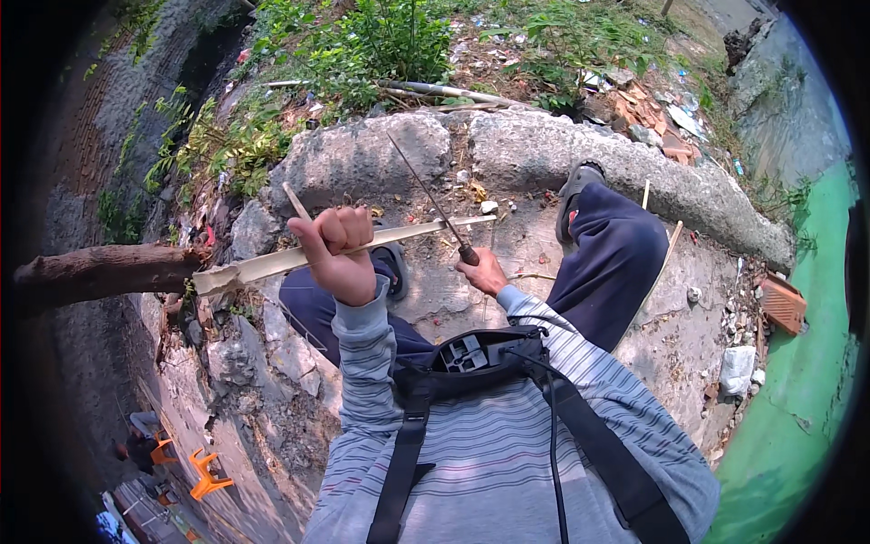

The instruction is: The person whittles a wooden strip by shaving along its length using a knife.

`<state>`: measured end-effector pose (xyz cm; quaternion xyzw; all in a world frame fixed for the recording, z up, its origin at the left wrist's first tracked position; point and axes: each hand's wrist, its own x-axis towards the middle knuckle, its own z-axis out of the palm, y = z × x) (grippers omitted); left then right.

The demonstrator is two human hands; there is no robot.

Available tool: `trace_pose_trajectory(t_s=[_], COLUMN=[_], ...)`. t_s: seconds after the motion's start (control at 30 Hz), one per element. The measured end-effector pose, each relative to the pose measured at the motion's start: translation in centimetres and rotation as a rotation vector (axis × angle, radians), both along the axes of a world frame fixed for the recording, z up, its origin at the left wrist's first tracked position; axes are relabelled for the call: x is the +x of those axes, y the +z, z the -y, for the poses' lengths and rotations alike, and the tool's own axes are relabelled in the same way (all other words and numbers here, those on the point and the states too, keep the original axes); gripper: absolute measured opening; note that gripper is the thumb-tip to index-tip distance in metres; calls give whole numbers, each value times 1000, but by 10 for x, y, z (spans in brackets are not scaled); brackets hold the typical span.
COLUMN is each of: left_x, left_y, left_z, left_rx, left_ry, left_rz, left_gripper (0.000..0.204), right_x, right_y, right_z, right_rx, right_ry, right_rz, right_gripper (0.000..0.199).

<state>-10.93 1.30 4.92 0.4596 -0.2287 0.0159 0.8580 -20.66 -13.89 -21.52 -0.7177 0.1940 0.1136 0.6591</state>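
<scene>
My left hand point(343, 256) is closed in a fist round a long pale strip of split wood or bamboo point(254, 267), which slants up from the lower left to the right. A short thin stick end point(295, 201) juts up beside the same fist; whether it belongs to the strip I cannot tell. My right hand point(488, 274) grips the dark handle of a knife point(422, 188). Its long, narrow, dark blade points up and to the left, crossing the strip near the strip's right end.
A rough concrete kerb point(544, 150) curves ahead of my feet, with plants point(390, 45) and rubble beyond. A thick brown log point(109, 272) lies at left. Orange chairs point(208, 473) and a seated person point(140, 449) are lower left. A hollow brick point(782, 304) lies at right.
</scene>
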Motion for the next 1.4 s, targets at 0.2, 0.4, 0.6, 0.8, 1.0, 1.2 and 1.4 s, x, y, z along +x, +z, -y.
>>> trace_pose_trajectory(t_s=[0.2,0.4,0.6,0.8,1.0,1.2,1.4], left_x=[0,-5,-3,-6,-9,-7,-8], left_y=[-4,-3,-1,4,5,7,5], left_z=[-5,6,8,15,22,21,21], left_rx=[-15,-5,-35,-52,-24,-17,-18], left_ry=[-49,46,132,215,236,267,265], left_rz=[42,28,-29,-52,-45,-54,-57], left_gripper=[60,60,60,59,59,59,59], right_x=[-6,-5,-5,-7,-7,-8,-4], right_y=[10,7,4,18,14,3,16], right_z=[-2,-7,-12,-14,-12,-10,-11], right_rx=[-183,-197,-251,-170,-195,-198,-185], right_ry=[-26,0,-38,-26,-64,-85,-29], right_rz=[145,163,201,261,261,149,243], right_gripper=[32,31,30,29,29,30,32])
